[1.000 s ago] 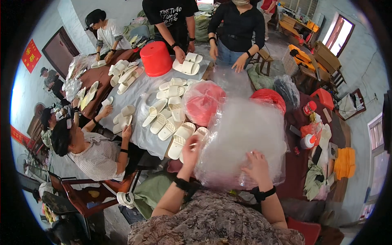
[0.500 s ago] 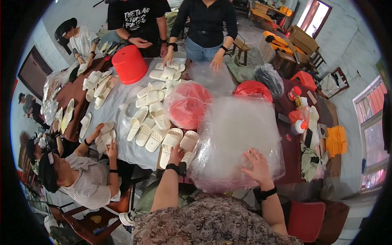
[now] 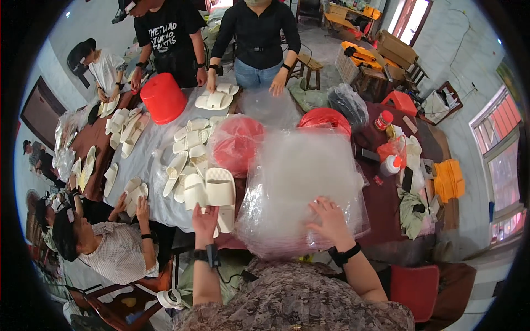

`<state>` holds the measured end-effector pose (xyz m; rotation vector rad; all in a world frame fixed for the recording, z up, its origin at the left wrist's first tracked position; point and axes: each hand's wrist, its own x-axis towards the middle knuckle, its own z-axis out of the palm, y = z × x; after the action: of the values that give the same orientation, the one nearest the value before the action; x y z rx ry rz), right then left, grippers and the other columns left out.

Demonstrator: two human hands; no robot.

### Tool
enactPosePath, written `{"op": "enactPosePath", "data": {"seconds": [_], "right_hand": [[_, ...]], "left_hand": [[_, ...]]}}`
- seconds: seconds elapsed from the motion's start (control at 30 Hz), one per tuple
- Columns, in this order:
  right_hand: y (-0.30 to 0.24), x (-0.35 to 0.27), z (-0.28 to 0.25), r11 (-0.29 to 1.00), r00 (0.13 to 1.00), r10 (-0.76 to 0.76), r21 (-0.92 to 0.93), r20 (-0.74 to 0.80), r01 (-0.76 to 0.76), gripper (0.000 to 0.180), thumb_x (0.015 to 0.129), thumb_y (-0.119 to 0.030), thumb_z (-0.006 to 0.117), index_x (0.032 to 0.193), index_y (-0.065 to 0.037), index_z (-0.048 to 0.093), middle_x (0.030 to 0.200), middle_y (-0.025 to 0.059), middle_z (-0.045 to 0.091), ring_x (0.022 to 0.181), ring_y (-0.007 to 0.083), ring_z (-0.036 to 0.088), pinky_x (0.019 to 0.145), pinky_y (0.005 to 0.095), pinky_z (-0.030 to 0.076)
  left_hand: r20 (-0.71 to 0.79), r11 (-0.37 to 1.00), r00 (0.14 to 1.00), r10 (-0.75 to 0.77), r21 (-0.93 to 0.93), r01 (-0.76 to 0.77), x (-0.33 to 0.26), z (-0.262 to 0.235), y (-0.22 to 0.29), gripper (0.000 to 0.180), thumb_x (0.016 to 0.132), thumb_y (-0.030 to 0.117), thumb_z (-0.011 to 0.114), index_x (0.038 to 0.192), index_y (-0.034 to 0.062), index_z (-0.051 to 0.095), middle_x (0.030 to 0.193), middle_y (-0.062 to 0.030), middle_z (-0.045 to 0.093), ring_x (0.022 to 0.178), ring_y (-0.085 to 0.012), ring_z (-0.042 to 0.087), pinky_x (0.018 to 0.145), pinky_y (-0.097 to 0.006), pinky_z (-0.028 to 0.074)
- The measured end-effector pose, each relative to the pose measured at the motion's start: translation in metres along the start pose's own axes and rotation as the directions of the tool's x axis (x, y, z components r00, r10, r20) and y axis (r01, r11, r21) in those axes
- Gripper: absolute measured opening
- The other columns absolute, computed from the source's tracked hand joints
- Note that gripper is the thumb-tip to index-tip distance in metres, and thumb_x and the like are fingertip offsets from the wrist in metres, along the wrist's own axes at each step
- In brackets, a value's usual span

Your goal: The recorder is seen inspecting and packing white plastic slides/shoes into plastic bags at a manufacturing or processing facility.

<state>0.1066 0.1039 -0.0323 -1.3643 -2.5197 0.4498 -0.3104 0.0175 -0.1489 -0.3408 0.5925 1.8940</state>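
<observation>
My left hand (image 3: 205,222) is closed at the near edge of a pair of cream slippers (image 3: 220,188), its fingers partly hidden by them. The pair looks raised over other slippers, one of which shows a cream sole (image 3: 226,219) just below. My right hand (image 3: 330,222) lies with fingers spread on a stack of clear plastic bags (image 3: 302,165); it grips nothing. More cream slippers (image 3: 190,140) lie in rows to the left of a red bundle wrapped in clear plastic (image 3: 238,144).
A red bucket (image 3: 163,98) stands upside down at the far left. At the left side a seated co-worker (image 3: 113,243) handles slippers; another co-worker (image 3: 256,38) stands across the table. Right of the bags are a bottle with a red cap (image 3: 391,165) and orange cloth (image 3: 448,179).
My left hand has brought the pair of slippers leftward and up, and its palm is now turned up. The right hand stays on the bags. My view has shifted a little.
</observation>
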Motion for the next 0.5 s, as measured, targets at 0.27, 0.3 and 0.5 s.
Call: {"op": "enactPosePath", "data": {"seconds": [0.27, 0.3, 0.5], "right_hand": [[0.001, -0.001, -0.006, 0.999, 0.998, -0.039, -0.018, 0.049, 0.040, 0.066, 0.071, -0.037, 0.080, 0.129, -0.015, 0.056, 0.134, 0.0124, 0.050, 0.124, 0.0328, 0.049, 0.097, 0.0475, 0.043], [0.003, -0.002, -0.006, 0.999, 0.998, -0.044, -0.015, 0.043, 0.045, 0.066, 0.071, -0.037, 0.080, 0.129, -0.015, 0.056, 0.134, 0.0124, 0.050, 0.124, 0.0328, 0.049, 0.097, 0.0475, 0.043], [0.023, -0.007, 0.006, 0.993, 0.993, -0.115, -0.040, -0.018, 0.114, 0.066, 0.073, -0.038, 0.078, 0.130, -0.014, 0.054, 0.134, 0.0138, 0.050, 0.123, 0.0330, 0.050, 0.095, 0.0483, 0.046]], "left_hand": [[0.481, 0.971, 0.874, 0.068, 0.170, -0.169, -0.152, 0.157, -0.022, 0.051, 0.099, 0.026, 0.051, 0.144, 0.0079, 0.034, 0.135, -0.0228, 0.044, 0.130, -0.0355, 0.042, 0.115, -0.050, 0.031], [0.486, 0.969, 0.871, 0.073, 0.171, -0.176, -0.167, 0.175, -0.038, 0.051, 0.099, 0.026, 0.051, 0.144, 0.0079, 0.034, 0.135, -0.0228, 0.044, 0.130, -0.0355, 0.042, 0.115, -0.050, 0.031], [0.637, 0.972, 0.764, -0.104, 0.227, -0.056, -0.190, 0.228, -0.152, 0.059, 0.095, 0.021, 0.059, 0.145, 0.0099, 0.030, 0.137, -0.0221, 0.045, 0.133, -0.0359, 0.039, 0.118, -0.050, 0.027]]}}
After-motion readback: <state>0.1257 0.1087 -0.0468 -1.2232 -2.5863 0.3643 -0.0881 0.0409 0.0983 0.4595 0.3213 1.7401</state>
